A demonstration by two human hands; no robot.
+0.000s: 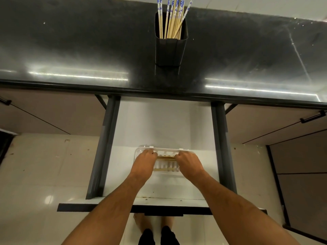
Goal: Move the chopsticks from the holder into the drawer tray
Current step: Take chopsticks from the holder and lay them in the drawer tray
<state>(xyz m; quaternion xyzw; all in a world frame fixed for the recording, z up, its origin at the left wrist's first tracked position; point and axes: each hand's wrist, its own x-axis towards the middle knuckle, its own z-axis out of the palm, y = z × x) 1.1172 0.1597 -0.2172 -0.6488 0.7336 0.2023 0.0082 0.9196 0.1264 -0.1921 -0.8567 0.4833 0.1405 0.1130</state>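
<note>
Forearms: both reach down from the bottom edge of the head view into the open drawer (159, 124).
Left hand (144, 160): fingers curled over the left end of the white tray (165, 150), gripping its far rim.
Right hand (188, 160): fingers curled over the tray's right end; the hands sit apart, one at each end.
Tray: lies near the drawer's front edge, midway between its side rails.
Done: a few chopsticks in the tray (166, 157) show between the hands; the count is hidden.
Left: many chopsticks (172, 20) stand upright in the dark holder (169, 52) on the black counter (70, 41), near its back edge.
Progress: early, by my judgement.
Obstacles: nothing stands between holder and drawer; the counter's front edge overhangs the drawer's back.
Around: cabinet doors (283, 124) hang ajar either side; bare feet (154, 221) below the drawer front.
</note>
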